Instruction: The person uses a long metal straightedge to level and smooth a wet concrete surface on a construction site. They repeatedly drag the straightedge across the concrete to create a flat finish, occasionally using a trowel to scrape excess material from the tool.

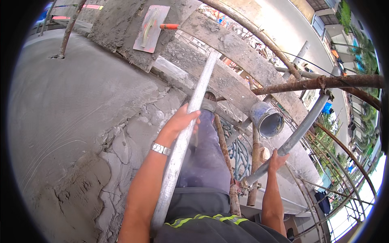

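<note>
My left hand point(184, 121), below a silver wristwatch, is closed round a long pale metal bar point(201, 83) that runs from beside my body up toward the planks. My right hand point(278, 159) grips a grey scaffold pipe point(304, 125) that slants up to a clamp. My left leg stands between them. Wet grey cement point(69, 109) covers the surface at left, rough and lumpy along its edge. A plastering trowel point(148, 32) lies on a mortar-caked board at the top, beside an orange-handled tool point(169, 26). A grey bucket point(267, 119) is right of the bar.
Cement-spattered planks point(239, 56) with gaps span the top middle. Rusty pipes point(291, 85) cross at the upper right, with more scaffolding, trees and buildings far below. Coiled rope point(237, 152) hangs beside my leg. An upright post point(69, 34) stands in the cement at upper left.
</note>
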`<state>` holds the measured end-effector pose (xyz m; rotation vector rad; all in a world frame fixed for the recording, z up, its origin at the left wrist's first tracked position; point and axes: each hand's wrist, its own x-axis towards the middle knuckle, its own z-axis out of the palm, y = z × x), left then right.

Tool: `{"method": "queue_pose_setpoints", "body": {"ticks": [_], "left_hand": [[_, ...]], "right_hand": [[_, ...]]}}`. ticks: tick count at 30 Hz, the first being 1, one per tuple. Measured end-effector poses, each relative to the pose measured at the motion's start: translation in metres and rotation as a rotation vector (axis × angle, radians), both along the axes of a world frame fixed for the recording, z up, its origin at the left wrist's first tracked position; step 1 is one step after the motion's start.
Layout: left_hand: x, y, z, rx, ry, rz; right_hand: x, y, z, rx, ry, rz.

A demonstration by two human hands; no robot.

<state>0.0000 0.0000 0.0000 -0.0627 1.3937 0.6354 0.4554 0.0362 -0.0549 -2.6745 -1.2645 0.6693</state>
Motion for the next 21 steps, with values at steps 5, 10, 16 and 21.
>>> {"method": "queue_pose_setpoints", "body": {"ticks": [5,10,16,21], "left_hand": [[-0.028,0.053,0.026,-0.027,0.027,0.006],[-0.078,0.085,0.06,0.052,0.063,0.176],[-0.136,0.103,0.091,0.171,0.008,0.426],[-0.167,0.102,0.089,0.165,0.015,0.54]], "right_hand": [[0.018,0.015,-0.001,0.132,-0.041,0.147],[0.039,0.019,-0.007,-0.139,0.06,0.116],[0.047,0.038,0.002,-0.346,0.226,-0.119],[0.029,0.063,0.024,-0.668,0.129,-0.198]]}}
